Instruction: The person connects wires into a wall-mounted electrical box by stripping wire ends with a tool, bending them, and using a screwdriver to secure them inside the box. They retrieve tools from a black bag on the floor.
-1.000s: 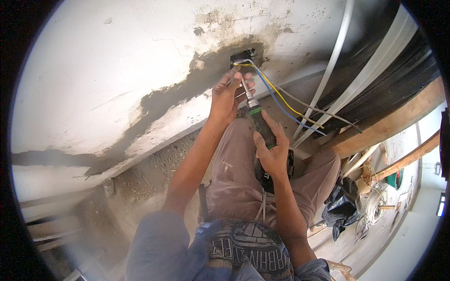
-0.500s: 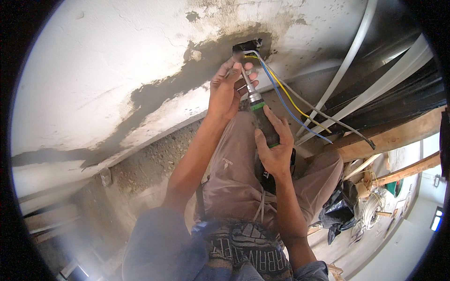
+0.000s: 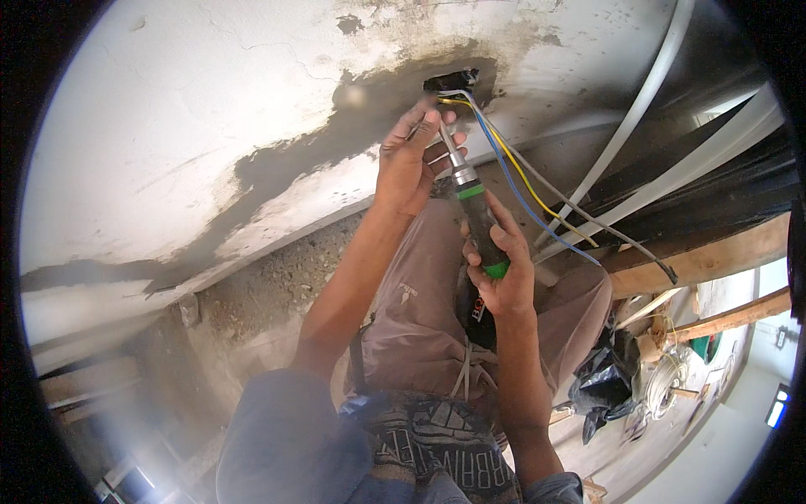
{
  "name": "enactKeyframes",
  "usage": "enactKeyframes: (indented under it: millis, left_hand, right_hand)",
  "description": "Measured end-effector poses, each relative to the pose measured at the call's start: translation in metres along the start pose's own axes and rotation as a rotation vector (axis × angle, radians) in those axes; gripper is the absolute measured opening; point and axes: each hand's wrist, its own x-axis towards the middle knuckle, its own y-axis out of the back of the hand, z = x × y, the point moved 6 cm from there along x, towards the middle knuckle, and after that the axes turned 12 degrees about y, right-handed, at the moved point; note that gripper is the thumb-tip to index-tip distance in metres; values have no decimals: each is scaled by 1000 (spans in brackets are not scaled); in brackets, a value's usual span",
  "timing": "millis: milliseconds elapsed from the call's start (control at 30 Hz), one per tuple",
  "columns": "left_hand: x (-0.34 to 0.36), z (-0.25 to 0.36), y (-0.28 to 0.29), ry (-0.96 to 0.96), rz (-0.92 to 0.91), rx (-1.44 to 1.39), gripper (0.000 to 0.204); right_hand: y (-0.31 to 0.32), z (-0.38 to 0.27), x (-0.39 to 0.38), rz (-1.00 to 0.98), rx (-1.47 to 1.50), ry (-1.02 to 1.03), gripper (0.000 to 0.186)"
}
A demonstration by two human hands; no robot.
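Observation:
A screwdriver (image 3: pixel 475 200) with a black and green handle and a metal shaft slants up toward a dark recessed opening (image 3: pixel 452 81) in the wall. My right hand (image 3: pixel 506 260) is wrapped around the handle near its green end. At the shaft's far end, my left hand (image 3: pixel 409 160) pinches near the tip with thumb and forefinger, its other fingers curled behind the shaft. Blur at the tip hides what it meets. Blue (image 3: pixel 525 202), yellow (image 3: pixel 522 172) and grey wires (image 3: pixel 604 223) come out of the opening and hang to the right.
Grey patching (image 3: pixel 277 168) crosses the white wall. White pipes (image 3: pixel 634 101) and black sheeting (image 3: pixel 705 197) lie to the right, above a wooden beam (image 3: pixel 705 256). A black plastic bag (image 3: pixel 604 382) and a wire coil (image 3: pixel 667 382) are at lower right. Rubble (image 3: pixel 290 269) lines the wall's foot.
My right hand has shifted slightly right and rolled around the handle, so its green end now shows. My left hand stays by the tip. The whole view has shifted slightly.

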Motion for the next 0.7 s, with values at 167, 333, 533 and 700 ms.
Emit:
enactKeyframes:
  millis: [167,333,533,700]
  left_hand:
    - [-2,-3,-5,-10,21,-65,32]
    - [-1,-8,-4,-22,-1,-117,29]
    - [-8,-12,-13,49,-46,-159,35]
    - [-9,-16,-27,87,-148,-193,39]
  right_hand:
    - [-7,-6,-2,18,17,-8,53]
    - [-17,-13,-4,24,172,-84,46]
    - [-27,-38,-6,-130,-811,475,46]
    - [-29,-36,-6,-101,-383,274,51]
